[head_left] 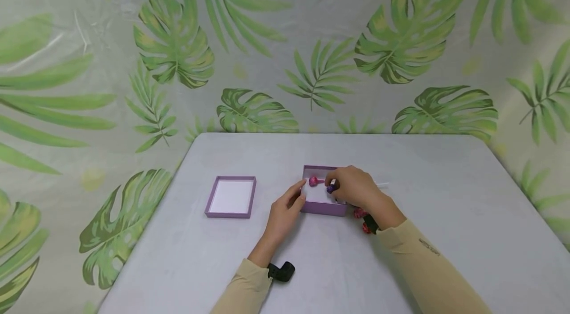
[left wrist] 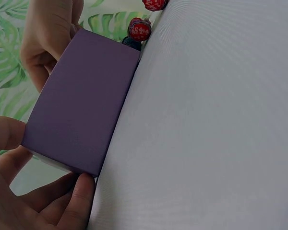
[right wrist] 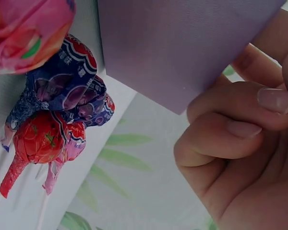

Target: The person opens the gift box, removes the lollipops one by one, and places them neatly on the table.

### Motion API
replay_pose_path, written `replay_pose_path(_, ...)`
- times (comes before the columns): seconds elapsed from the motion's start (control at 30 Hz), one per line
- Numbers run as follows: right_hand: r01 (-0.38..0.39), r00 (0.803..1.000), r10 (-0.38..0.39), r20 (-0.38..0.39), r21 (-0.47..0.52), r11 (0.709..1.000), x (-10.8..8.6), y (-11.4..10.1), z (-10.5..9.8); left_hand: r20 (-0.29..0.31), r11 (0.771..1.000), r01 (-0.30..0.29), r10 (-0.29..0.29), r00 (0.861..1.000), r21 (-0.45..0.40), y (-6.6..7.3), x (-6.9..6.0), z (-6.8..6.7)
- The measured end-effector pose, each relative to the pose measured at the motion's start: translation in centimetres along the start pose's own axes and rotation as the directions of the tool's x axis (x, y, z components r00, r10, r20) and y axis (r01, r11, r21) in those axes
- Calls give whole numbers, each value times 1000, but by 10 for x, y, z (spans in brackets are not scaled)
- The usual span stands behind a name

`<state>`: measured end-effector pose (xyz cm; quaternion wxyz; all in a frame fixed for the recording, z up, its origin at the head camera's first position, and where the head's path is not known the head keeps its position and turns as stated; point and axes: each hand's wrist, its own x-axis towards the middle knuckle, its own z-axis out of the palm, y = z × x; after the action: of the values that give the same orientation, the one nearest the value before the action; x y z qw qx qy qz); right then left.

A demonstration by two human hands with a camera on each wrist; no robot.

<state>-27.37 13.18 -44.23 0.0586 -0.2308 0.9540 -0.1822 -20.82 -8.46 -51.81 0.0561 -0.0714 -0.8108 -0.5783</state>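
Observation:
A lidless purple box (head_left: 323, 209) with a white inside stands on the table. My left hand (head_left: 283, 212) touches its left end, fingertips against the wall and the rim corner. Inside the box lies a pink-wrapped lollipop (head_left: 313, 181). My right hand (head_left: 354, 186) reaches in over the right side and pinches a purple-wrapped lollipop (head_left: 330, 189), partly hidden by its fingers. From the right wrist, this hand's curled fingers (right wrist: 221, 136) show beside the box wall (right wrist: 158, 48); the held lollipop is out of sight there.
Right of the box lie several lollipops: red (right wrist: 38, 136), purple (right wrist: 62, 79) and pink (right wrist: 29, 33), with white sticks (head_left: 381, 185) pointing right. A shallow purple-rimmed lid (head_left: 230, 215) lies white side up on the white table (head_left: 178, 254) at the left. A leaf-print sheet (head_left: 320, 22) hangs behind.

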Motion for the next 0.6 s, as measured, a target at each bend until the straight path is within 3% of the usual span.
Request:
replay_pose_path(0.3,53,988,-41,-150,78,996,-8,-3,-2,0,1000,10,-10,1000,-5,2,-1,1)
replay_pose_path(0.6,173,941,-111,-320,173,970,-11,-3,1,5,1000,21,-21,1000,-6,1,0,1)
